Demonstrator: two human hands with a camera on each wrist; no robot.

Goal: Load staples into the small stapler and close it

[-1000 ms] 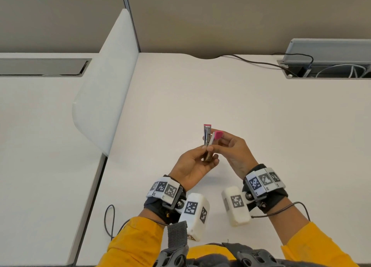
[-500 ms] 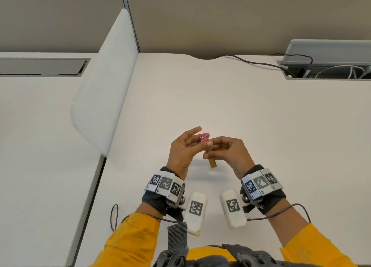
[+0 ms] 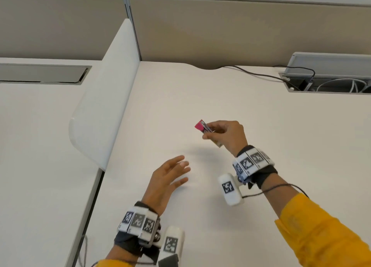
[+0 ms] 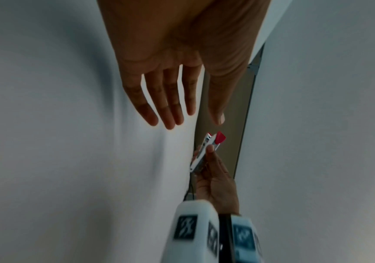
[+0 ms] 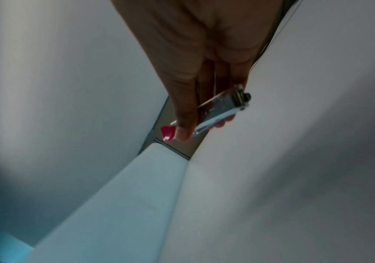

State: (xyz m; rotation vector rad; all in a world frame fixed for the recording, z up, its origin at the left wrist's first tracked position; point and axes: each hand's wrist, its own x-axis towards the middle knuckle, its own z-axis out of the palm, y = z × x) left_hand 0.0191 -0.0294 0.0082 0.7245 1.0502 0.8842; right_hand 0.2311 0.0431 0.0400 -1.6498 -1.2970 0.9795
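Observation:
A small metal stapler point(image 3: 204, 127) with a pink-red tip point(image 3: 199, 125) is held above the white desk point(image 3: 241, 110) by my right hand point(image 3: 224, 135), thumb and fingers pinching its sides. In the right wrist view the thumb lies along the stapler point(image 5: 218, 110) just behind the red tip point(image 5: 167, 133). My left hand point(image 3: 170, 176) hovers lower left of it with fingers spread and nothing in it. The left wrist view shows the left hand point(image 4: 171, 85) flat and, beyond it, the stapler point(image 4: 204, 151). No loose staples are visible.
A white divider panel point(image 3: 104, 98) stands at the desk's left edge. At the back right an open cable tray point(image 3: 329, 82) holds wires, and a black cable point(image 3: 253, 73) runs into it. A tan partition wall point(image 3: 220, 29) closes the back.
The hands have parted. My left hand let go of the stapler and dropped back toward me, opening flat. My right hand carried the stapler to the right and slightly away.

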